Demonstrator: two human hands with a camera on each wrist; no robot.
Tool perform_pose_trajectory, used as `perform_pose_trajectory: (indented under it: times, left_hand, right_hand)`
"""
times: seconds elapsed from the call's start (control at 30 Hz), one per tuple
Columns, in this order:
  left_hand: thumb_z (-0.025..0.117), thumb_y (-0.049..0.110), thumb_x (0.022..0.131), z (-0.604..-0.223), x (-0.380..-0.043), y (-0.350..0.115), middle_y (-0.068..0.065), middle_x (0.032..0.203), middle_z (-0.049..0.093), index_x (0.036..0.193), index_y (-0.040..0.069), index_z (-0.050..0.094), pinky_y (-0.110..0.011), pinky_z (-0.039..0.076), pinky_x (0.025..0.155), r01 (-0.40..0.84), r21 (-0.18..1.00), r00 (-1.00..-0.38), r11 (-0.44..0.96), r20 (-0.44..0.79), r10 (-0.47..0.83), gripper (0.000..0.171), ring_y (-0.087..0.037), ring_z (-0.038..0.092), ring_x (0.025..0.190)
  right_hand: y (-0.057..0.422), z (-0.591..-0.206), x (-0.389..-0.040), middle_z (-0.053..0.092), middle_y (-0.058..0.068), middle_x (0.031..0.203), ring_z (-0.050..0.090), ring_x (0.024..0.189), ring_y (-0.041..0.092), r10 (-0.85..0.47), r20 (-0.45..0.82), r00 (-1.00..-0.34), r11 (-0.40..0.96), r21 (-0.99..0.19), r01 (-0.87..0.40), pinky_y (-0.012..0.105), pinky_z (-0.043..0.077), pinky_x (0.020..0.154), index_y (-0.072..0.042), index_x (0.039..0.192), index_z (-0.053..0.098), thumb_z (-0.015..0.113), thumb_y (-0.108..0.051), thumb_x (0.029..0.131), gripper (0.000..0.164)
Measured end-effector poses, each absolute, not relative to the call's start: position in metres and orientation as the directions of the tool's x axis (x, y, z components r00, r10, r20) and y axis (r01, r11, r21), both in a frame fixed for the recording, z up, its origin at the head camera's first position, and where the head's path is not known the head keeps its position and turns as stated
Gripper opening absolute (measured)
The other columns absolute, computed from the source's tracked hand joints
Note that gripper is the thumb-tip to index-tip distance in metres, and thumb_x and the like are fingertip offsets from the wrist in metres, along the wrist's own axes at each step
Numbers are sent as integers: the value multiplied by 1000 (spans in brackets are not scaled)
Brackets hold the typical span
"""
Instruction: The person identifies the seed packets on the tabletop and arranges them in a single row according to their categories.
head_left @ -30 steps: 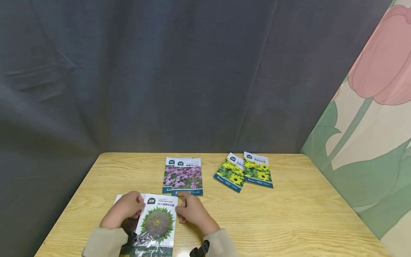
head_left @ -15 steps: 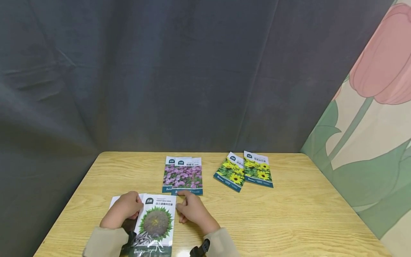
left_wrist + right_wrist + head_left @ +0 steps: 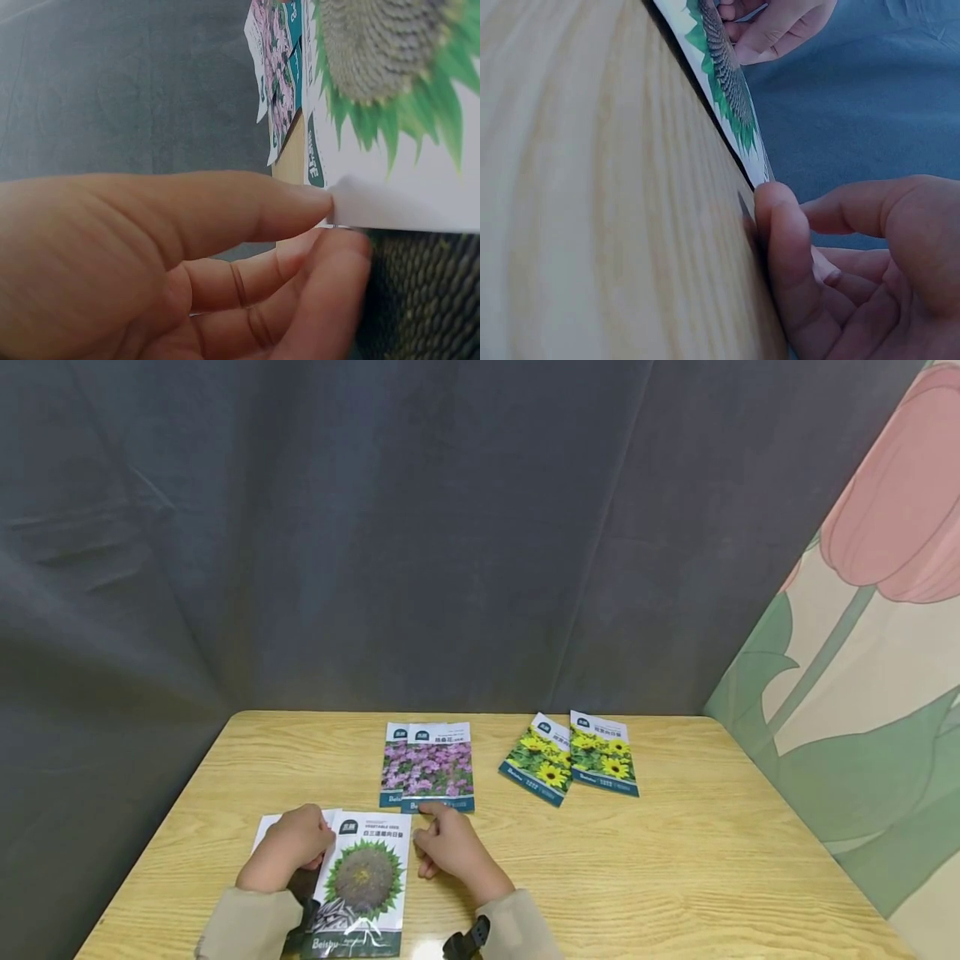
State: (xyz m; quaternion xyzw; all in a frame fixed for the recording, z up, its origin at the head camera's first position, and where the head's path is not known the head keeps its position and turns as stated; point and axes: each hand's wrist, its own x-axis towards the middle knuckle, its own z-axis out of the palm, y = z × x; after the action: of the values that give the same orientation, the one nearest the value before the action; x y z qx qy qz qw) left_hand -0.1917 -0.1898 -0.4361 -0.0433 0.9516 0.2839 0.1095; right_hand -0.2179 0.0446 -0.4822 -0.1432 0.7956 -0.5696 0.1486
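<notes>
A white sunflower seed packet (image 3: 367,881) lies at the front left of the table, overlapping a second sunflower seed packet (image 3: 435,292) on its left. My left hand (image 3: 296,839) pinches the top packet's upper left edge between thumb and index finger, and its forearm covers much of the lower packet. Just off the top packet's upper right corner is my right hand (image 3: 450,843), index finger stretched out, other fingers loosely bent. That index fingertip overlaps the bottom edge of a purple-flower seed packet (image 3: 438,764) in the head view.
Another purple-flower packet (image 3: 392,777) peeks out from under the first. Farther right, two yellow-flower seed packets (image 3: 537,760) (image 3: 603,756) lie overlapping near the table's (image 3: 675,860) back edge. A dark curtain (image 3: 450,527) hangs behind; a tulip-print wall (image 3: 862,652) stands right.
The top sunflower packet has shifted slightly left, and the one under it shows a little farther left. A small gap now shows between the right thumb and the packet's edge.
</notes>
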Motion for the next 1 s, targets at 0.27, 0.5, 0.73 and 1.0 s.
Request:
perform_pose_trajectory:
  times: [0.27, 0.5, 0.73, 1.0]
  left_hand:
    - [59, 11, 99, -432, -191, -186, -6, 60, 52, 82, 4, 53, -29, 38, 49, -138, 555, -983, 820, -178, -44, 20, -17, 48, 50]
    - [59, 14, 101, -429, -193, -176, -6, 74, 56, 103, 0, 58, -31, 38, 49, -73, 586, -997, 807, -72, -37, 14, -17, 44, 54]
    - [60, 8, 99, -428, -198, -161, -16, 103, 63, 112, -5, 61, -40, 54, 63, 36, 648, -996, 761, 83, -23, 18, -28, 65, 84]
    - [59, 7, 100, -433, -202, -145, -22, 125, 59, 130, -3, 60, -45, 59, 81, 61, 757, -993, 650, 113, -38, 31, -35, 62, 110]
  right_hand:
    - [45, -480, -218, 65, 9, 66, 58, 43, 11, -406, -81, -910, 305, -951, -52, 30, 56, 44, 11, 146, 43, 58, -1, 98, 52]
    - [49, -476, -219, 66, 10, 70, 60, 47, 14, -411, -77, -909, 280, -959, -45, 31, 57, 46, 8, 145, 44, 60, -3, 98, 51]
    - [59, -470, -228, 66, 17, 75, 62, 52, 20, -322, 44, -946, 290, -946, -142, 29, 55, 49, 8, 138, 51, 57, 2, 97, 42]
    - [70, -466, -237, 64, 6, 85, 53, 66, 10, -111, 216, -970, 381, -892, -243, 22, 45, 57, 5, 121, 65, 58, 7, 91, 31]
